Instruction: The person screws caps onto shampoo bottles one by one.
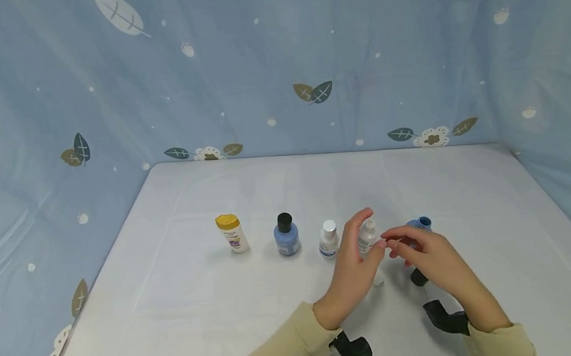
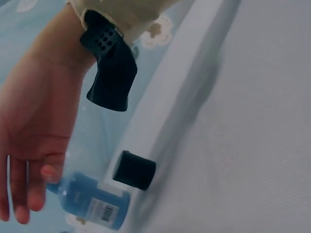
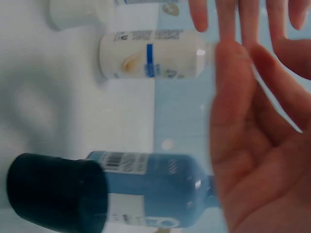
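Both hands are raised over the right half of the table, with no object visible in either. My left hand (image 1: 350, 271) has its fingers extended beside a small white bottle (image 1: 366, 238). My right hand (image 1: 431, 258) is bent, its fingertips close to the left thumb; whether they touch is unclear. Behind the right hand stands a blue bottle (image 1: 419, 223) with an open mouth. A black cap (image 3: 56, 191) lies in front of that bottle, and a white cap (image 1: 378, 277) lies before the white bottle. In the left wrist view, straight fingers of the left hand (image 2: 41, 116) partly cover the blue bottle's neck.
Further left, in a row, stand a white-capped bottle (image 1: 328, 241), a black-capped blue bottle (image 1: 286, 236) and a white bottle with a yellow lid (image 1: 233, 233). Blue leaf-print cloth (image 1: 260, 56) hangs behind the white table (image 1: 173, 310). Black camera mounts sit at both wrists.
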`<state>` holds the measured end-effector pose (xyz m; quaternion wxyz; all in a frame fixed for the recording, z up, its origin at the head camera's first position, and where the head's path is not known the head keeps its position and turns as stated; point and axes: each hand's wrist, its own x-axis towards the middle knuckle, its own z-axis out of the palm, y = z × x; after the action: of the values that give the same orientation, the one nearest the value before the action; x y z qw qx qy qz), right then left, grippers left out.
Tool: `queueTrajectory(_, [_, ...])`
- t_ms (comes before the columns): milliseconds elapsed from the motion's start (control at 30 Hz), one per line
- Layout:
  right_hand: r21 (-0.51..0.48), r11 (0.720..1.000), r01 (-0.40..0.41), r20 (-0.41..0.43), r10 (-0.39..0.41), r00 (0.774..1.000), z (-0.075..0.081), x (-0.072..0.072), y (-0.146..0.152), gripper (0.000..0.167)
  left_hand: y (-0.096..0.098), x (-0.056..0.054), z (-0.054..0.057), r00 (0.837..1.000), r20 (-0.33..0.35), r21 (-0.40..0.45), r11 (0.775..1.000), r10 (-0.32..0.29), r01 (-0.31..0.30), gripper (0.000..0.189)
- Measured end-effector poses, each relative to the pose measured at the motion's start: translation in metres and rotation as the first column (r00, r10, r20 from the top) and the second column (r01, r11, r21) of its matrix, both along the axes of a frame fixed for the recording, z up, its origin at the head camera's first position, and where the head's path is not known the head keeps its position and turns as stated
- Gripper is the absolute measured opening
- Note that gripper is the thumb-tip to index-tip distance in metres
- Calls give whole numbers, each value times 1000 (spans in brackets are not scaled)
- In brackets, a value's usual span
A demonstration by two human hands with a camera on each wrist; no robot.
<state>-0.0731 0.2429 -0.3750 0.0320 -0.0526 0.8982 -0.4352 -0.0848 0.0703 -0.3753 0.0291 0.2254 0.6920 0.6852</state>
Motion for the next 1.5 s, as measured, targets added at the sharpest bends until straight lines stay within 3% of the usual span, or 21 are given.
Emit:
queueTrajectory(200, [-114,993,-19,131,34,991,-18,1,5,26,16,-15,-31,990,107,-41,996,88,-84,50])
queueTrajectory(300, [-127,991,-34,149,53,987,-22,2,5,27,21,-20,-40,985,133,-43,994,108,-103,48])
queueTrajectory(433, [-133,984,-119,147,139,979,-27,3,1,29,24,-24,-49,988,104,-57,992,116,-110,43])
queueTrajectory(533, [-141,968,-205,128,224,966,-30,4,-3,29,24,-24,-54,993,56,-85,991,104,-99,42])
queueTrajectory(633, [-131,962,-240,120,256,959,-34,5,-5,27,22,-21,-56,996,-7,-106,990,91,-92,42])
queueTrajectory(833, [-85,970,-227,137,237,962,-35,5,-10,27,12,-13,-43,995,-61,-76,993,83,-88,35])
queueTrajectory(1033, [55,965,-255,89,249,964,-39,4,-15,34,17,-26,-74,997,28,-37,997,67,-66,30])
queueTrajectory(1133, [128,952,-278,54,273,960,-40,3,-17,34,19,-30,-83,997,29,-44,997,69,-68,29])
queueTrajectory(1300, [174,939,-297,23,297,954,-42,0,-18,32,18,-31,-81,996,36,-36,996,80,-78,28])
queueTrajectory(1500, [240,933,-267,-45,285,957,-45,0,-19,28,13,-23,-54,998,8,-34,997,63,-62,29])
